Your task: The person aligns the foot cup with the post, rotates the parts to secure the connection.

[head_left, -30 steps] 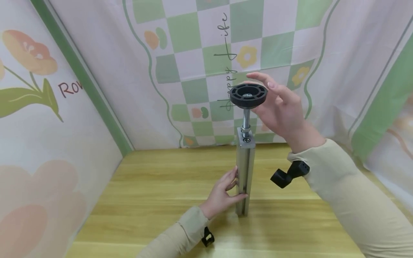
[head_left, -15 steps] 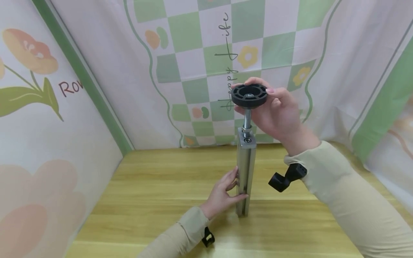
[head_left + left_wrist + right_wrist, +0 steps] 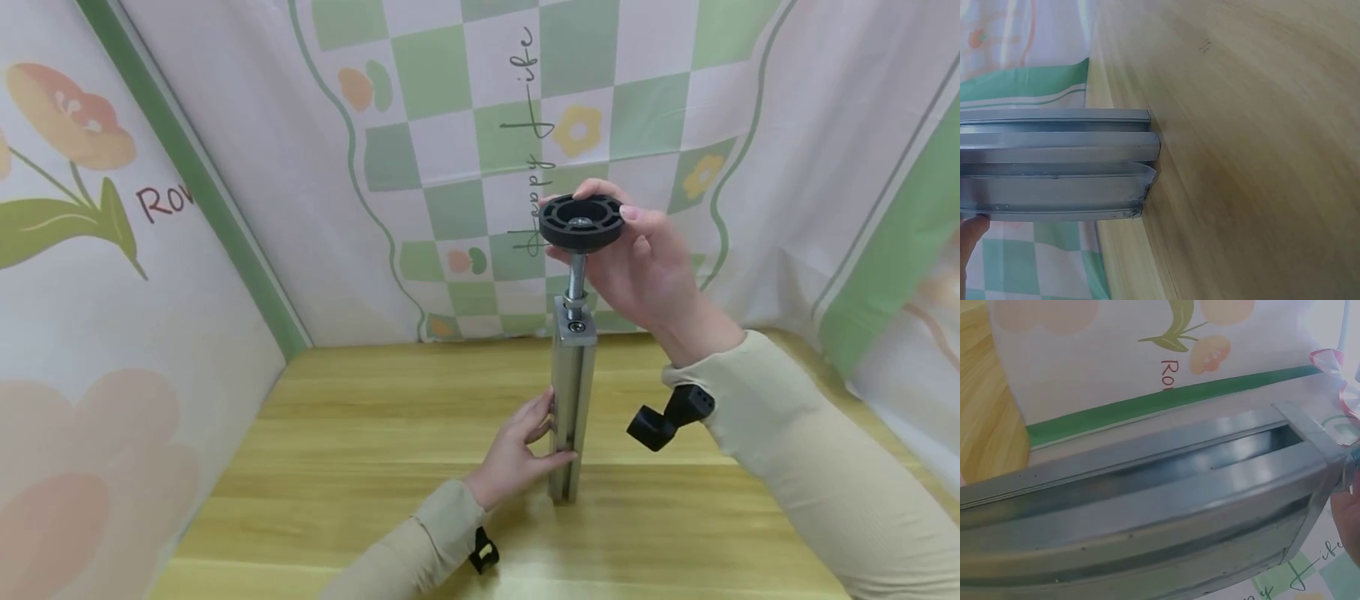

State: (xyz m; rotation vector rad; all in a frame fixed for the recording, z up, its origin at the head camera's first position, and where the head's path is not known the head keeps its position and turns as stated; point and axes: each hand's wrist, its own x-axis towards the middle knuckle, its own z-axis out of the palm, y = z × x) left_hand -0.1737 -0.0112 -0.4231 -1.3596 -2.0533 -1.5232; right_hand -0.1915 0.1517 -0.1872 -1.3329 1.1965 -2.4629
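At the near edge, a beige left sleeve (image 3: 447, 517) ends at the wrist, with a black bracket (image 3: 484, 553) just below its cuff. The left hand (image 3: 508, 460) is clamped on the lower part of a metal profile (image 3: 576, 383), thumb across the near face, fingers on the left side. The profile stands upright on the wood-grain table (image 3: 322, 467), right of the middle; the left wrist view shows its grooved end meeting the wood. On the right, a beige right sleeve (image 3: 795, 425) reaches inward, a second black bracket (image 3: 670, 418) at its cuff. An end plate (image 3: 576, 337) caps the profile, with one screw (image 3: 577, 327) visible in its near part. Behind that screw rises a threaded rod (image 3: 576, 271) carrying a nut (image 3: 575, 301). The rod bears a round black foot (image 3: 579, 240) at its top. The right hand (image 3: 651, 271) is clamped on the foot from the right and far side, thumb at the right rim. A flower-printed cloth (image 3: 112, 333) stands at left. Beyond the table's far edge hangs a green-and-white checked cloth (image 3: 429, 62) with script lettering.
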